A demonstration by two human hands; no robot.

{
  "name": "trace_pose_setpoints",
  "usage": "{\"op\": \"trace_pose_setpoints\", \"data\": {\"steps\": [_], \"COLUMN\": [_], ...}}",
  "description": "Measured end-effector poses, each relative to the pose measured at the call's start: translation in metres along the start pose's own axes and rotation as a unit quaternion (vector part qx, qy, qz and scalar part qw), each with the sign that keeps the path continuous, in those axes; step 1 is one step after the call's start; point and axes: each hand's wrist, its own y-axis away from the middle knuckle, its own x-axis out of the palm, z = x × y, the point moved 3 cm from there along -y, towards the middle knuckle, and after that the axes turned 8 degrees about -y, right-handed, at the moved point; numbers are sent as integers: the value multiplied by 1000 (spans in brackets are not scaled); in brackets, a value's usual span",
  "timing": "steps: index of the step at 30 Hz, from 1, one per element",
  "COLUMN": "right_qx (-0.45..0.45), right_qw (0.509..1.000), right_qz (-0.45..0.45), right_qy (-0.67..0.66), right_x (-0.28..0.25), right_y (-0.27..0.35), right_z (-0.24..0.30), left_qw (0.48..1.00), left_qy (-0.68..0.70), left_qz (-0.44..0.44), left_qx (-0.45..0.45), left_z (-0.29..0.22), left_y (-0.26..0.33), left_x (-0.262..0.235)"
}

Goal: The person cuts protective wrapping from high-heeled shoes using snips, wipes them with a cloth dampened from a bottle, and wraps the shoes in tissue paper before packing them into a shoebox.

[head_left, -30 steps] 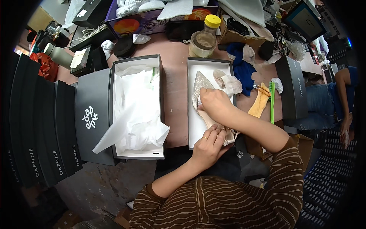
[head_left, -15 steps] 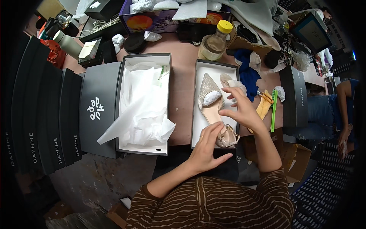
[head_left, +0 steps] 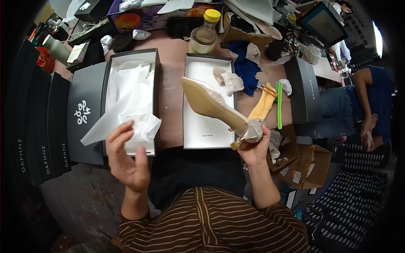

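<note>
My right hand (head_left: 255,145) grips a glittery pointed high-heeled shoe (head_left: 211,107) by its heel end. The shoe is raised and tipped so that its tan sole shows, toe pointing to the far left. Beneath it lies a white-lined box tray (head_left: 202,137) with a dark rim, and crumpled cloths (head_left: 232,83) rest at its right edge. My left hand (head_left: 128,162) hangs with fingers apart by the near end of an open shoe box (head_left: 157,84). White tissue paper (head_left: 130,97) fills that box and spills over its near left side.
Dark shoe boxes (head_left: 38,118) stand at the left beside a box lid (head_left: 86,114). A yellow-capped bottle (head_left: 203,36) is at the back. Right of the tray are a blue cloth (head_left: 245,67), a yellow cloth (head_left: 262,103) and a green brush (head_left: 279,105). Another person (head_left: 363,101) is at far right.
The shoe has come up out of the tray and turned sole-side out in my right hand. My left hand has left the shoe and moved left toward the tissue-filled box.
</note>
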Motion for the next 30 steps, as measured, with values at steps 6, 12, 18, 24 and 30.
{"op": "trace_pose_setpoints", "data": {"steps": [6, 12, 18, 24, 30], "right_qx": [136, 118, 70, -220, -260], "right_qw": [966, 970, 983, 846, 503], "right_qz": [132, 123, 112, 242, 271], "right_qy": [-176, -175, -126, 422, 779], "right_x": [10, 10, 0, 42, 66], "right_y": [26, 29, 22, 21, -2], "right_z": [-12, -13, -5, -4, -29], "left_qw": [858, 766, 758, 807, 739], "left_qy": [-504, -634, -644, -580, -629], "left_qz": [88, 106, 82, -88, -140], "left_qx": [37, -1, -57, 72, 194], "left_z": [33, 60, 54, 7, 6], "left_y": [-34, -39, -52, -69, -96], "left_x": [-31, -45, -66, -78, -84]}}
